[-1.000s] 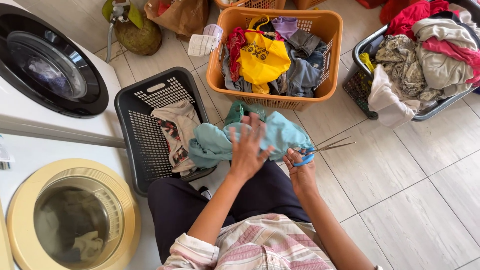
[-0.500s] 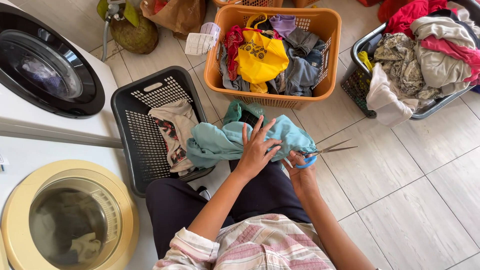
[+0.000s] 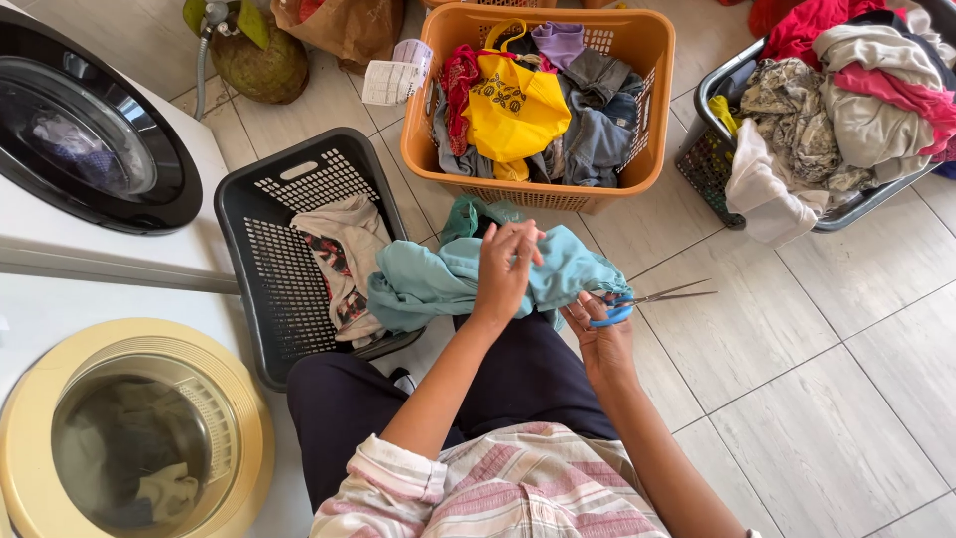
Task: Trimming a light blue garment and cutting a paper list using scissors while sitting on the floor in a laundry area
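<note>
A light teal garment (image 3: pixel 438 284) lies bunched across my lap and knees. My left hand (image 3: pixel 506 267) rests on top of it, fingers curled into the cloth and pinching a fold. My right hand (image 3: pixel 600 334) holds blue-handled scissors (image 3: pixel 637 302) at the garment's right edge, blades partly apart and pointing right over the tiles. A green cloth (image 3: pixel 476 215) lies on the floor just beyond the teal garment.
A black basket (image 3: pixel 261 214) with a patterned cloth stands at my left knee. An orange basket (image 3: pixel 649 60) of mixed clothes sits ahead, a grey basket (image 3: pixel 713 149) heaped with laundry at the right. A washing machine door (image 3: pixel 95 130) and a yellow-rimmed drum (image 3: pixel 139 438) stand on the left.
My left hand went from spread flat on the teal garment to fingers drawn together, pinching the cloth. The right hand and scissors barely moved.
</note>
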